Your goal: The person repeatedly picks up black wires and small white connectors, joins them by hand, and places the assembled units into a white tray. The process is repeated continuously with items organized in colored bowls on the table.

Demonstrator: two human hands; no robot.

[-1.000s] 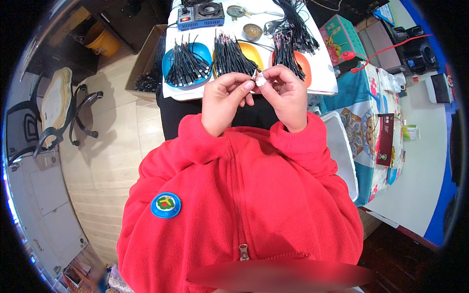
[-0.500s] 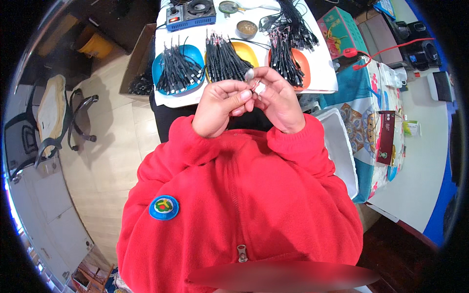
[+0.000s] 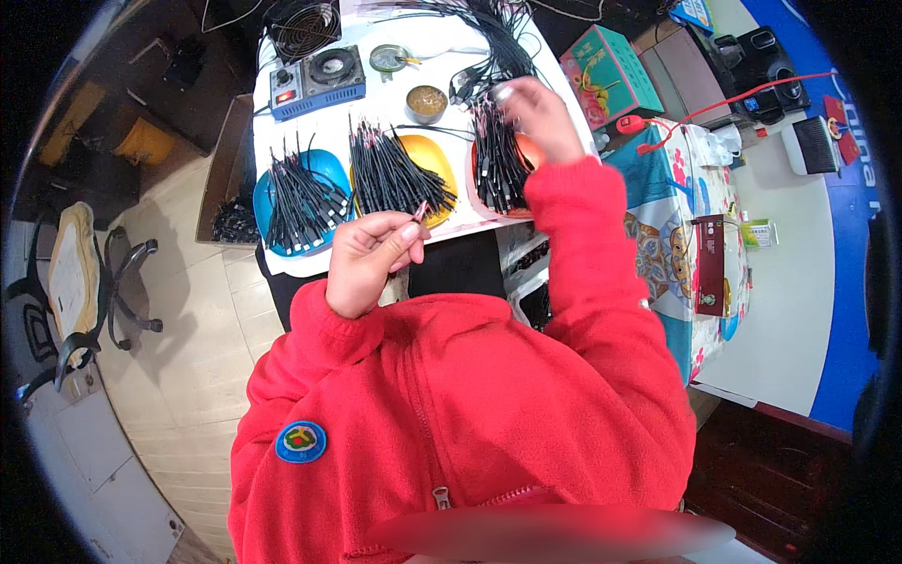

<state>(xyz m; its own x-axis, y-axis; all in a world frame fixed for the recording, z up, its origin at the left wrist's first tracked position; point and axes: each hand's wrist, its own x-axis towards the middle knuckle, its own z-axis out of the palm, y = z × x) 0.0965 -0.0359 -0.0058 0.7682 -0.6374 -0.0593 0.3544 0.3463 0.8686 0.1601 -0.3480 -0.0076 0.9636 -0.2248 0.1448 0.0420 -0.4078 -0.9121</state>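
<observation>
The left hand [image 3: 381,256] pinches a cable end [image 3: 422,211] between thumb and forefinger, its other fingers folded in. Short thin wires, pinkish-red and pale, poke up from the grip; their very tips are too small to make out, and the rest of the piece is hidden by the fingers. In view it sits by the near rim of the yellow plate [image 3: 419,150], toward the front edge of the white-covered table [image 3: 385,99].

The right hand [image 3: 545,115] is reached out by the orange plate [image 3: 532,150], blurred, its fingers loosely bent; something pale shows at the fingertips, but I cannot tell whether it is held.

Three fanned bundles of slim, matt black cables lie on the plates: the left bundle [image 3: 303,202] on the blue plate [image 3: 327,162], with silvery-white plugs toward the near side; the middle bundle [image 3: 390,174] on the yellow one; the right bundle [image 3: 496,169] on the orange one, reddish wire ends at its far side. A small metal bowl [image 3: 427,103] stands behind the yellow plate.
</observation>
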